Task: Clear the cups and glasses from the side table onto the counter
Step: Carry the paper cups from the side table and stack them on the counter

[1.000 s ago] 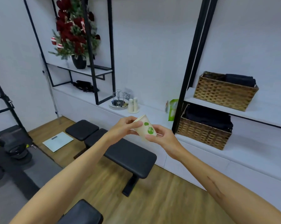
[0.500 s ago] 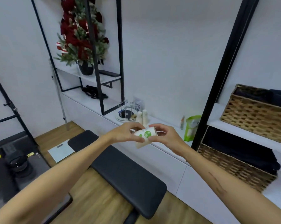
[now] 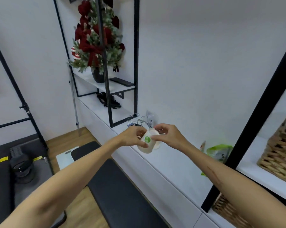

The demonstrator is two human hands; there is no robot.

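Cup [image 3: 147, 142] — both hands (pinching)

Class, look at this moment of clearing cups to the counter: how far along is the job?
Done: nothing set down that the view confirms. In hand: the left hand and right hand both grip a white paper cup with a green dot, held tilted above the white counter. Left: placing it on the counter. The side table is out of view, so remaining cups can't be counted.
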